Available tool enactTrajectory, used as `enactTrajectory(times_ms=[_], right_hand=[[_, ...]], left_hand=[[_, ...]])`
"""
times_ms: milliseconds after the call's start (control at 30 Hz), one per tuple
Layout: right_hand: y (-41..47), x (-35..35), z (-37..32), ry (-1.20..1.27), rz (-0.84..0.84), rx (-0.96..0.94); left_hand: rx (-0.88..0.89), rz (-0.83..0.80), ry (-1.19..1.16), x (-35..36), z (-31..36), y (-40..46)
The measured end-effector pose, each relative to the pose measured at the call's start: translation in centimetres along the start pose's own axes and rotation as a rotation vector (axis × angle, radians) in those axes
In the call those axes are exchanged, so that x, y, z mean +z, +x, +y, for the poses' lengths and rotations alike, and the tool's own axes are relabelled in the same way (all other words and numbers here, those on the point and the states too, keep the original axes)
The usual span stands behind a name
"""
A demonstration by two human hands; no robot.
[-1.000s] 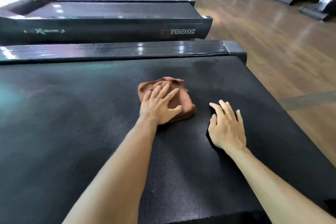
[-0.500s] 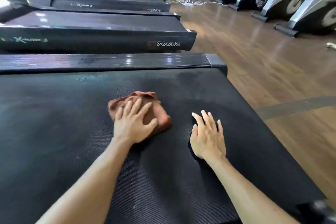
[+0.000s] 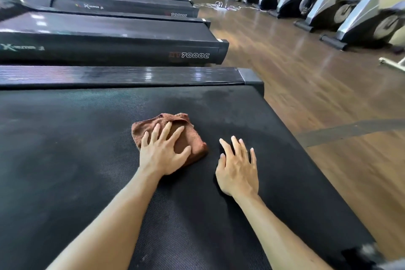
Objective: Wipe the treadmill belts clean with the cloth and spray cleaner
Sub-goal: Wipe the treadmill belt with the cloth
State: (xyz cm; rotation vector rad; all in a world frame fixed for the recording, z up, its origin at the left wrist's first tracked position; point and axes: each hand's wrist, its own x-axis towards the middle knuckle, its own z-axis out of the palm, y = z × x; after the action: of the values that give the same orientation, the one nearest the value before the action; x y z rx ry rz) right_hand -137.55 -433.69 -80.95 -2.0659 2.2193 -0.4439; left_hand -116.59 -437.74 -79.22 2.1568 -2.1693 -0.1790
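My left hand (image 3: 163, 155) presses the cloth (image 3: 175, 136) with spread, straight fingers gripping nothing, so it may bunch beneath them on the belt (image 3: 65, 160) while my right hand (image 3: 237, 171) rests flat.

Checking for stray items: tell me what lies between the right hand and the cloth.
Only bare treadmill belt, per the head view, separates the right hand from the brown cloth under the left hand.

Left hand (image 3: 163, 153) presses brown cloth (image 3: 175, 136) on treadmill belt (image 3: 76, 160); right hand (image 3: 237, 169) flat beside it.
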Motion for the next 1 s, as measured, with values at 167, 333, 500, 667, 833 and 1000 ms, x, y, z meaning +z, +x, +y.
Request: enactTrajectory(times_ms=[167,333,500,667,833,1000], right_hand=[[0.1,0.3,0.0,-0.004,0.013,-0.003],[0.1,-0.1,-0.1,-0.009,-0.002,0.011],[0.3,0.1,0.2,-0.012,-0.012,-0.003],[0.2,0.3,0.3,-0.010,0.016,-0.004],[0.1,0.5,0.1,-0.013,0.028,-0.006],[0.4,0.7,0.4,-0.002,0.025,-0.013]], left_hand=[[-0.231,0.059,-0.032,0.4,-2.6,-5.2],[-0.003,0.151,-0.106,1.9,3.2,-10.8],[0.074,0.049,-0.040,0.2,0.1,-1.9],[-0.309,0.077,-0.034,-0.2,-7.1,-4.5],[-0.223,0.144,-0.043,0.9,-1.0,-13.4],[0.062,0.074,-0.031,0.6,0.6,-6.8]])
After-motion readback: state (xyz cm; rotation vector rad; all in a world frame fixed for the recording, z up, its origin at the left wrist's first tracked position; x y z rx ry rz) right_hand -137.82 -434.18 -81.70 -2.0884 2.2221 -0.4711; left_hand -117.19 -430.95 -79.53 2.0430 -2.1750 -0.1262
